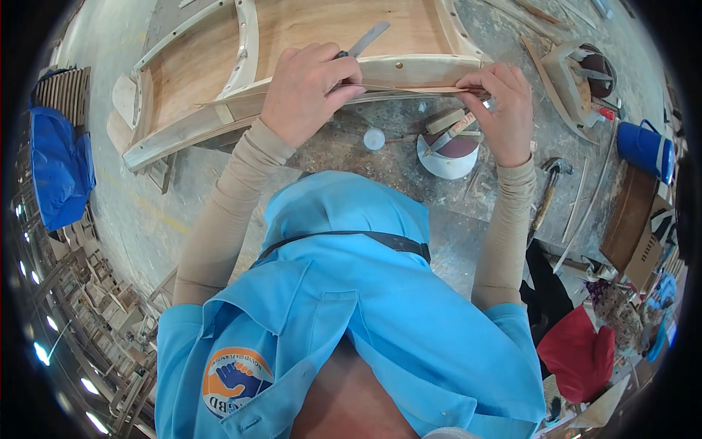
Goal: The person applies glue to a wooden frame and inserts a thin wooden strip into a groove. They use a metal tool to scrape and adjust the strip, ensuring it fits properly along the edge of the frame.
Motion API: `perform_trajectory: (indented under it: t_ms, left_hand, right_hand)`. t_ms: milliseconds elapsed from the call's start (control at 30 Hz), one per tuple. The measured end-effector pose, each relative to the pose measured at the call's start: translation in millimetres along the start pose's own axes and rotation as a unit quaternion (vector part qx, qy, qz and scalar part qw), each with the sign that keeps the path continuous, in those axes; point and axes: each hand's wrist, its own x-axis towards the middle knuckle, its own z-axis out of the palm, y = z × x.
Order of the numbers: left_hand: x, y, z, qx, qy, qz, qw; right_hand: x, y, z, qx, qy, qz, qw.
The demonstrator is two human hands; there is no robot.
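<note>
At the near edge of a pale curved wooden furniture frame (409, 72), both hands are raised over its rail. My left hand (307, 91) is closed round the dark handle of a knife (370, 38), whose grey blade sticks up and to the right. Its thumb and finger also pinch a thin wooden strip (413, 90) that runs along the rail. Closed on the strip's right end is my right hand (504, 106), thumb against fingers. The hand partly hides that end. Plywood panels (329, 33) fill the frame.
Below the rail stand a white tub (446, 167) with a flat tool across it and a small white round lid (374, 139). A hammer (547, 190) lies right, near a blue jug (645, 150) and a cardboard box (636, 227). Blue plastic sheeting (58, 168) hangs far left.
</note>
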Motion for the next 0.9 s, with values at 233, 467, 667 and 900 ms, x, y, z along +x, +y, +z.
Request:
perform_trajectory:
  t_ms: [233, 467, 667, 900]
  left_hand:
    - [-2.2, -0.8, 3.2, -0.007, 0.005, 0.0, 1.0]
    - [-3.9, -1.6, 6.4, -0.008, 0.02, 0.003, 1.0]
    - [-6.8, 2.8, 3.9, 0.024, 0.014, -0.001, 1.0]
    - [-17.6, 5.9, 4.8, 0.052, 0.027, 0.003, 0.998]
  right_hand:
    - [2.5, -13.1, -8.7, -0.039, -0.011, -0.023, 0.999]
    - [-16.4, -27.9, -8.2, 0.048, -0.025, 0.063, 0.997]
    - [-34.9, -36.3, 5.3, 0.1, 0.003, 0.11, 0.989]
    - [-47.3, -51.7, 10.2, 0.095, 0.014, 0.12, 0.988]
